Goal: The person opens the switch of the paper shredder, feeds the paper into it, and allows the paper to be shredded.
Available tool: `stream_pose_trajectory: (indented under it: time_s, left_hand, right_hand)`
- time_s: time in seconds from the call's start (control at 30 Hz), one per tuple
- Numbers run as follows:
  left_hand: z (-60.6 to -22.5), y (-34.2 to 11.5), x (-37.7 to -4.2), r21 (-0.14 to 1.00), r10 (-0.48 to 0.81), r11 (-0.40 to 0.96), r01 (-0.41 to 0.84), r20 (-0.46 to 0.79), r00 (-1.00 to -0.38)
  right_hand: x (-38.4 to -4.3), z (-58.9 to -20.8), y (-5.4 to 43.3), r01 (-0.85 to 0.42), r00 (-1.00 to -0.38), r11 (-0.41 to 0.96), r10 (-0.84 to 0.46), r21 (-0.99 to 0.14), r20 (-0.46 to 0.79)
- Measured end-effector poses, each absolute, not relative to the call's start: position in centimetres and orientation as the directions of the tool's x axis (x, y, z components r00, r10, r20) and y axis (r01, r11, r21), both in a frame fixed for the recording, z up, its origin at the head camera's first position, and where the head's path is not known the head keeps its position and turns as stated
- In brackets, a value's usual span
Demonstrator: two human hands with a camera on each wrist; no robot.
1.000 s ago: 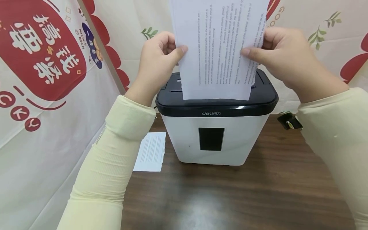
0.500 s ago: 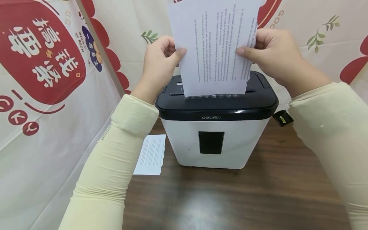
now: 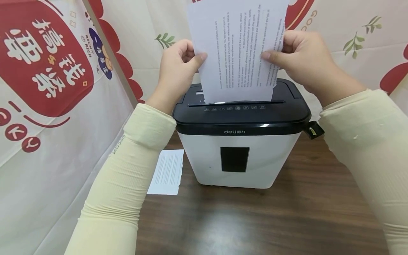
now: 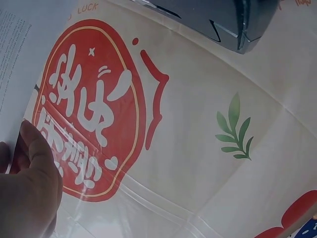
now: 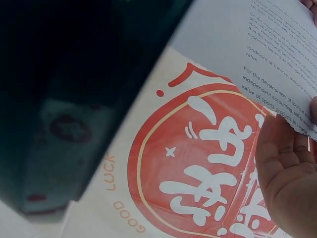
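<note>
In the head view a printed sheet of paper [image 3: 237,63] stands upright over a deli paper shredder [image 3: 207,152] with a black lid and white bin. The sheet's lower edge meets the long slot [image 3: 277,102] in the lid; whether it has entered cannot be told. My left hand [image 3: 180,67] pinches the sheet's left edge, thumb in front. My right hand [image 3: 307,65] pinches its ragged right edge the same way. Part of the sheet [image 4: 12,59] shows beside my left hand [image 4: 32,183] in the left wrist view. The right wrist view shows my right hand [image 5: 290,168] at the printed edge.
Another printed sheet [image 3: 167,173] lies on the wooden table [image 3: 223,219], left of the shredder and partly behind my left sleeve. A patterned cloth [image 3: 344,21] hangs behind, and another stands at the left. A small black object [image 3: 313,130] sits by my right sleeve.
Both hands have moved the sheet slightly left and back. Its lower edge has shifted from the lid's front part to the slot, uncovering a row of icons on the lid.
</note>
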State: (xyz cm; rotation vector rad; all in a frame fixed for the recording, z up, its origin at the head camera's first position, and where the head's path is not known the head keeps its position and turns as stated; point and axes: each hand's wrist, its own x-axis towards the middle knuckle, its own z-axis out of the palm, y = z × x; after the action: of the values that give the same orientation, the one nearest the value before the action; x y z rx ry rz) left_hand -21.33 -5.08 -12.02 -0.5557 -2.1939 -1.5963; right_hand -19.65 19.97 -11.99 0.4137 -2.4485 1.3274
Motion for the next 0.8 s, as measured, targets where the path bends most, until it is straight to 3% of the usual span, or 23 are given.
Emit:
stream_pose_trajectory:
  time_s: [0.8]
  left_hand:
    - [-12.91, -5.89, -20.64, 0.828, 0.102, 0.250, 0.501, 0.492, -0.865]
  right_hand:
    - [-19.38, -12.49, 19.73, -0.386, -0.917, 0.551, -0.143, -0.740, 0.372]
